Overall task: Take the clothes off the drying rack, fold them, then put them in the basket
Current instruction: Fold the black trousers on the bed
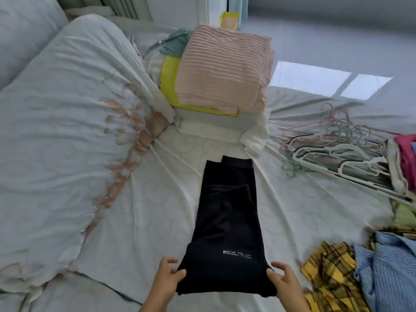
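while spread on the bed: black trousers [227, 219] run from 6 toward 12 o'clock
left hand [167, 280]: pinching their near corner, 7 o'clock
right hand [284, 282]: pinching the other corner, 5 o'clock
folded pile [221, 70]: 12 o'clock

A home bedroom: a sheeted bed [157, 199] with pillow [56, 131] (floral-trimmed), folded laundry [222, 68] and hangers [337, 149]
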`<state>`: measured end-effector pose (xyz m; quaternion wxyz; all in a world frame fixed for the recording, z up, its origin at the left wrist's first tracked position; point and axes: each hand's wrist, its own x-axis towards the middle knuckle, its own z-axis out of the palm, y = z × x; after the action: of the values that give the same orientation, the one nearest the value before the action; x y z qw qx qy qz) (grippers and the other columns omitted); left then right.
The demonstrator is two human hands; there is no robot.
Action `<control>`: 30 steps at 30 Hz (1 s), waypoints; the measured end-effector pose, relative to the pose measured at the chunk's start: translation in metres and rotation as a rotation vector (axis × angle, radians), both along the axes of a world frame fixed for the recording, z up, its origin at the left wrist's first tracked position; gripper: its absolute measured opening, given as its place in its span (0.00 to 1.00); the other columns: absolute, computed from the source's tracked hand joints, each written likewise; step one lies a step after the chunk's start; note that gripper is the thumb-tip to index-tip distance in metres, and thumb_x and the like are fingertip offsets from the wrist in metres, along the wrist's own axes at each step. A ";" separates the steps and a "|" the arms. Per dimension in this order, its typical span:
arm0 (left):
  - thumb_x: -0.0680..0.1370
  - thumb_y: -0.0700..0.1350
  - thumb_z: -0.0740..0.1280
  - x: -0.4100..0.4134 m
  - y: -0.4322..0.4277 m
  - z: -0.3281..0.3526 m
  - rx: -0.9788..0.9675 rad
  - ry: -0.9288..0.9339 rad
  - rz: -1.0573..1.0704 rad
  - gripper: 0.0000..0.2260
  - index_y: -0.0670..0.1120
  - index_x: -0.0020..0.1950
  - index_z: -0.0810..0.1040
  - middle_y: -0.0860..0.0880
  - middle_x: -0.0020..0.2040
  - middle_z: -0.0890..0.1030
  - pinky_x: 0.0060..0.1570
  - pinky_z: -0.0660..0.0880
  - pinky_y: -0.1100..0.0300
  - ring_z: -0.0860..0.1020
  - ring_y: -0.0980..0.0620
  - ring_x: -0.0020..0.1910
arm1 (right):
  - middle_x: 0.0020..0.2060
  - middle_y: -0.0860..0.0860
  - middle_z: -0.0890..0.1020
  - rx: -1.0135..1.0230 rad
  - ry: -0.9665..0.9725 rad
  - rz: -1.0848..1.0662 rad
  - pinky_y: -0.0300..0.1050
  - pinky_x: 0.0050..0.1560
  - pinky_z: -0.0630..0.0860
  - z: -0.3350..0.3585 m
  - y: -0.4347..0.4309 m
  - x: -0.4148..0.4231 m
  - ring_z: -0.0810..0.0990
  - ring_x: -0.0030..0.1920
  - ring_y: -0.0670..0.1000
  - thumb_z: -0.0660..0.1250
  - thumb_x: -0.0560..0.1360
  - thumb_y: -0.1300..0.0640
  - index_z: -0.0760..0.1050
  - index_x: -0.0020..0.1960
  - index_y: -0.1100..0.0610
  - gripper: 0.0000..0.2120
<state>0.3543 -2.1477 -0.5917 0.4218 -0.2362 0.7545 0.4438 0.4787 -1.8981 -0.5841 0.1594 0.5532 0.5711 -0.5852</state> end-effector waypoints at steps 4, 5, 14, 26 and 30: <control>0.75 0.32 0.65 -0.069 0.043 0.021 0.127 0.240 0.148 0.11 0.44 0.52 0.69 0.45 0.47 0.76 0.52 0.71 0.54 0.74 0.47 0.48 | 0.42 0.54 0.78 0.093 0.191 0.012 0.40 0.35 0.72 0.030 0.032 -0.071 0.78 0.41 0.49 0.63 0.78 0.60 0.70 0.58 0.59 0.10; 0.75 0.32 0.65 -0.093 0.058 0.026 0.179 0.299 0.163 0.11 0.46 0.49 0.69 0.46 0.46 0.75 0.55 0.71 0.52 0.74 0.47 0.48 | 0.42 0.53 0.77 0.127 0.254 -0.001 0.40 0.35 0.72 0.033 0.044 -0.093 0.78 0.40 0.49 0.64 0.77 0.60 0.70 0.59 0.60 0.11; 0.79 0.58 0.58 -0.183 0.135 -0.040 -0.243 0.632 -0.807 0.30 0.51 0.77 0.51 0.51 0.78 0.48 0.72 0.56 0.49 0.50 0.50 0.76 | 0.73 0.54 0.64 0.496 0.216 0.496 0.52 0.68 0.62 -0.032 0.108 -0.224 0.63 0.72 0.55 0.60 0.78 0.44 0.53 0.76 0.51 0.31; 0.79 0.62 0.45 -0.151 0.145 -0.156 -0.495 0.639 -1.157 0.28 0.57 0.75 0.37 0.58 0.73 0.31 0.72 0.37 0.47 0.34 0.52 0.75 | 0.67 0.45 0.24 0.744 0.007 1.001 0.53 0.72 0.34 -0.162 0.045 -0.193 0.24 0.68 0.47 0.24 0.64 0.31 0.27 0.69 0.42 0.35; 0.77 0.59 0.58 -0.141 0.134 -0.147 -0.190 0.888 -0.694 0.31 0.46 0.75 0.58 0.48 0.76 0.55 0.72 0.52 0.54 0.52 0.49 0.75 | 0.74 0.45 0.36 0.667 0.163 0.788 0.50 0.75 0.45 -0.146 0.053 -0.186 0.38 0.75 0.48 0.45 0.72 0.31 0.39 0.76 0.47 0.38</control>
<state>0.2133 -2.0135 -0.7383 0.1620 0.1977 0.9293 0.2665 0.2931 -1.8454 -0.7302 0.1376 0.2697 0.9018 -0.3082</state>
